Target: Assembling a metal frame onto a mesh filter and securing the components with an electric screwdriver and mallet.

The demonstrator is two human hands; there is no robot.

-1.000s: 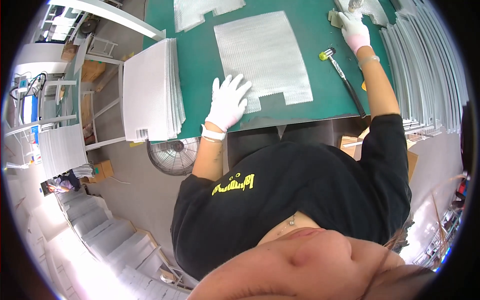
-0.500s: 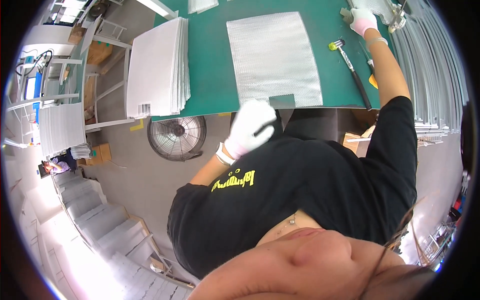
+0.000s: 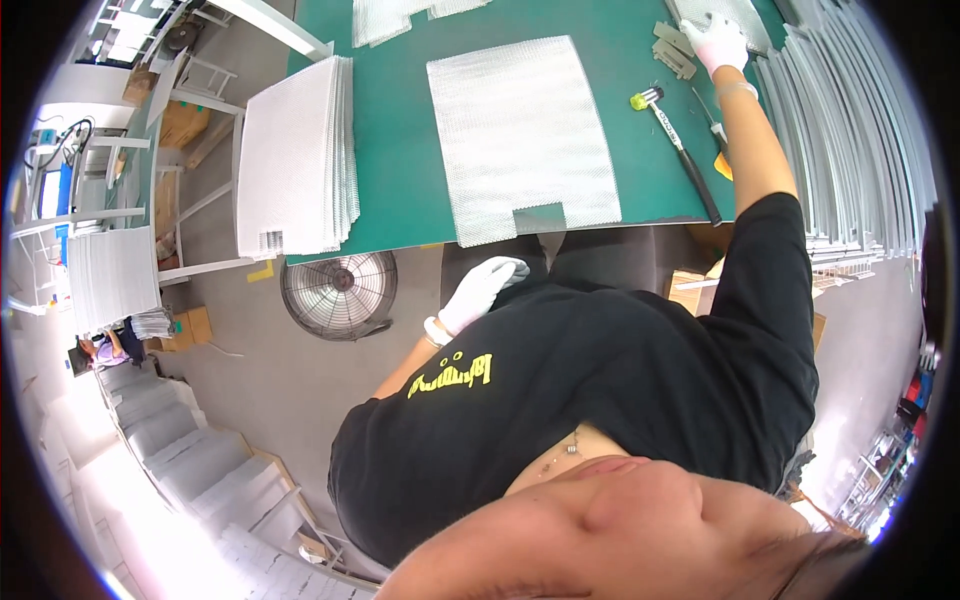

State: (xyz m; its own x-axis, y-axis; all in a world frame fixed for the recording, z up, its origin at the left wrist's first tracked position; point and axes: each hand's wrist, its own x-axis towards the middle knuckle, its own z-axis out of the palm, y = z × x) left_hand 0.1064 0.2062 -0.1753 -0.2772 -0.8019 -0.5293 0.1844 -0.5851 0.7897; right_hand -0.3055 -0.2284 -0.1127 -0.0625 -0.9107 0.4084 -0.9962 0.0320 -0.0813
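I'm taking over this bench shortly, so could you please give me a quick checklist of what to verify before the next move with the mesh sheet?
1. Mesh sheet lies flat on the green table, notch toward the person: ok.
2. Left hand on the sheet: not ok, it is off the table, down by the body.
3. Right hand holding something: cannot tell; it rests on parts at the table's far corner.
4. Mallet within reach, lying right of the sheet and apart from it: ok.
5. Stack of mesh sheets squared up on the left rack: ok.
6. Both hands gloved: ok.
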